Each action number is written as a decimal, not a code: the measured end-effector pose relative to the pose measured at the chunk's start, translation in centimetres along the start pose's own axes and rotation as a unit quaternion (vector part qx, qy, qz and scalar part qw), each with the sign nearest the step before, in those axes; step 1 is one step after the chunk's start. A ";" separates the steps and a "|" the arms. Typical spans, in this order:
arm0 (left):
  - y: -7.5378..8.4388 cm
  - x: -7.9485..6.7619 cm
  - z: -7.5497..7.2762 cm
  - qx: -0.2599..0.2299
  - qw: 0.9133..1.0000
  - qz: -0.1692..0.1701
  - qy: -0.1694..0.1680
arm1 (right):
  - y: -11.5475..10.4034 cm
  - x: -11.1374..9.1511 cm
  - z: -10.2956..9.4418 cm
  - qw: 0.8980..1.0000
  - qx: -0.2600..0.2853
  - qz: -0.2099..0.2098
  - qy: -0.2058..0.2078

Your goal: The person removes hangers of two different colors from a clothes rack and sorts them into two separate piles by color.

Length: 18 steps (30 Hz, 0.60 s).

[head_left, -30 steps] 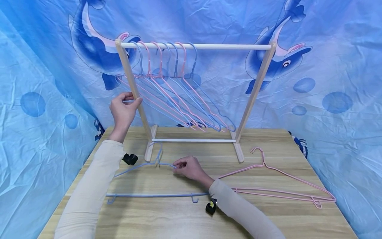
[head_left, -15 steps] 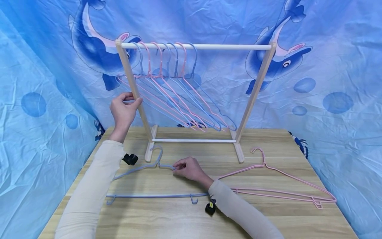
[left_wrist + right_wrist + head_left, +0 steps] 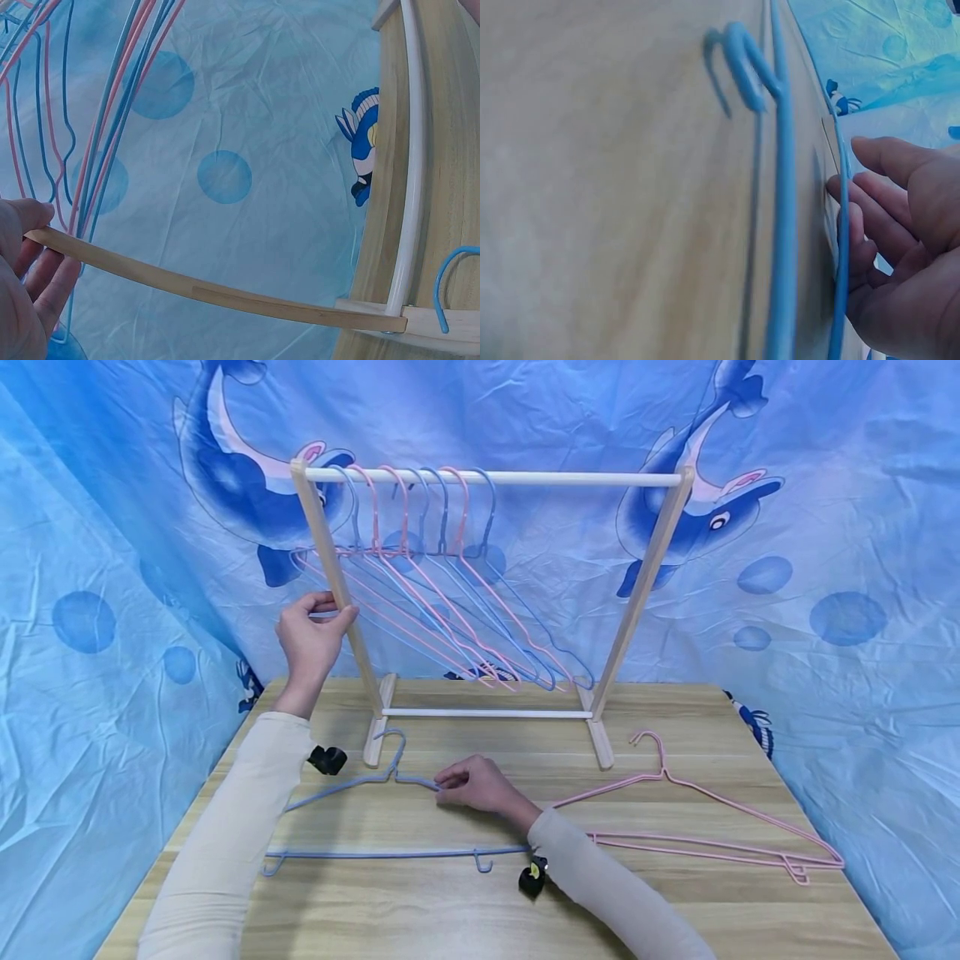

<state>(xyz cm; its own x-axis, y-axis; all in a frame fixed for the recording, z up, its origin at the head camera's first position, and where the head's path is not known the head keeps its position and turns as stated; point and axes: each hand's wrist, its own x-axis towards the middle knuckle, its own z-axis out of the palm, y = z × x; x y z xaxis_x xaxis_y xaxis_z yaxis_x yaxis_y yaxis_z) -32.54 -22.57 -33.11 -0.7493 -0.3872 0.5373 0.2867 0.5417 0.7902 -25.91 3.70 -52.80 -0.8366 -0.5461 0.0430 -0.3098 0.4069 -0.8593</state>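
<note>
Blue hanger (image 3: 390, 855) shifted slightly toward person; right hand (image 3: 480, 787) pinches it, left hand (image 3: 310, 637) grips rack post (image 3: 328, 560).

Got a blue hanger (image 3: 375, 855), a pink hanger (image 3: 663, 770), and the hung hangers (image 3: 406, 518) mix both colours. Rack (image 3: 643, 585) is pale wood with white rods (image 3: 570, 478), table (image 3: 405, 918) light woodgrain, sleeves (image 3: 217, 843) off-white, backdrop (image 3: 555, 410) blue with dolphins (image 3: 243, 485) and darker spots (image 3: 847, 617).

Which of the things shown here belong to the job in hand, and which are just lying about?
Apparently in the job:
Left hand, gripping the rack
Right hand, pinching the blue hanger
Hung hangers, pink and blue

Apparently just about:
Pink hanger on the table, untouched, though it may belong too
Dolphin curtain behind
</note>
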 end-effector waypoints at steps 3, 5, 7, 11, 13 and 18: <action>0.0 0.0 0.0 0.002 1.000 -0.002 0.000 | 0.0 -0.2 -0.4 1.000 0.010 -0.001 -0.010; -0.1 0.0 0.0 0.004 1.000 -0.003 0.001 | -0.2 -0.5 -0.6 1.000 0.022 -0.004 -0.014; -0.1 -0.1 0.0 0.004 1.000 -0.003 0.000 | -0.5 -0.8 -0.9 0.999 0.043 -0.007 -0.015; 0.0 -0.1 0.0 0.004 1.000 -0.003 0.000 | -1.7 -1.8 -1.6 0.996 0.086 -0.003 -0.009; 0.0 -0.1 0.0 0.004 1.000 -0.005 0.000 | -2.6 -2.3 -2.0 0.995 0.098 -0.004 -0.002; 0.1 -0.1 0.0 0.005 1.000 -0.011 -0.002 | -5.3 -3.8 -3.5 0.993 0.114 -0.027 0.015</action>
<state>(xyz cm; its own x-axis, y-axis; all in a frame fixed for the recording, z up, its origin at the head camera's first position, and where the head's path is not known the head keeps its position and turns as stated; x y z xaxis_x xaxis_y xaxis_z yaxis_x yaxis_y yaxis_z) -32.45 -22.52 -33.06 -0.7577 -0.3955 0.5191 0.2653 0.5401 0.7987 -22.65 6.17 -46.64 -0.8354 -0.5398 0.1037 -0.2464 0.1991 -0.9485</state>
